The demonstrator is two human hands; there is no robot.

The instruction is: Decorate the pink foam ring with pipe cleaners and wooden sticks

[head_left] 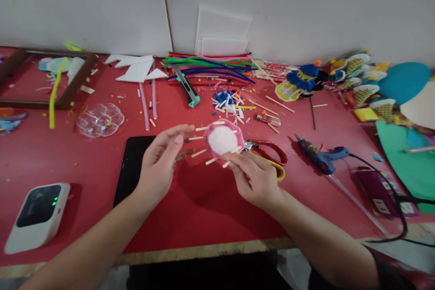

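Note:
My right hand (258, 176) pinches the lower right edge of a small round pink piece (239, 138) with a white middle (220, 140). Several short pale wooden sticks (211, 160) jut out from its rim, mostly to the left and bottom. Just left of it is my left hand (161, 158), its fingers curved and apart close to the stick ends. I see nothing held in that hand; whether a fingertip touches a stick, I cannot tell. Behind my right hand lie pliers (270, 152) with red and yellow handles, partly hidden.
A glue gun (319, 156) with a cord lies right. Behind are a green utility knife (186, 86), pipe cleaners (210, 65), and cut bits (229, 102). Left are a black phone (129, 167), white device (39, 215), clear flower-shaped tray (102, 120) and brown frame (64, 97).

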